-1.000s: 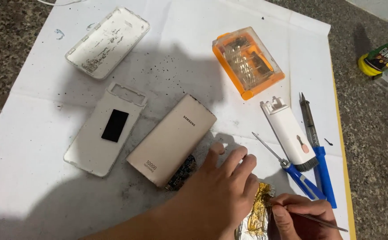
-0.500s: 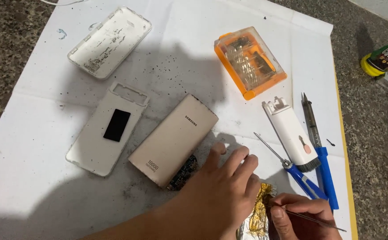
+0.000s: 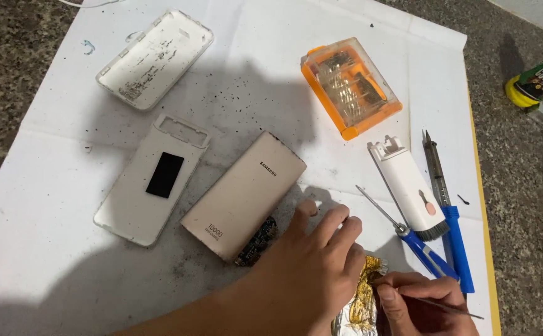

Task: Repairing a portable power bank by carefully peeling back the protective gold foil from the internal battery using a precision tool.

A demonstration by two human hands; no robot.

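My left hand (image 3: 312, 267) lies palm down on a crumpled piece of silver and gold foil (image 3: 360, 305) at the bottom edge, fingers spread, pressing it onto the white paper sheet (image 3: 47, 180). My right hand (image 3: 417, 305) pinches a thin metal pick (image 3: 452, 308) whose tip meets the foil. A gold-coloured power bank shell (image 3: 243, 194) lies just left of my left hand, with a small dark circuit board (image 3: 256, 241) sticking out from under its near end.
Two white plastic covers (image 3: 153, 180) (image 3: 153, 57) lie at the left. An orange bit case (image 3: 350, 86), a white cleaning tool (image 3: 408, 190), a blue screwdriver (image 3: 417, 239) and a blue-handled iron (image 3: 449, 208) lie at the right. A green and yellow container (image 3: 539, 78) stands on the stone counter.
Nothing has visibly moved; only the camera view shifted slightly. Both hands stay on the foil.
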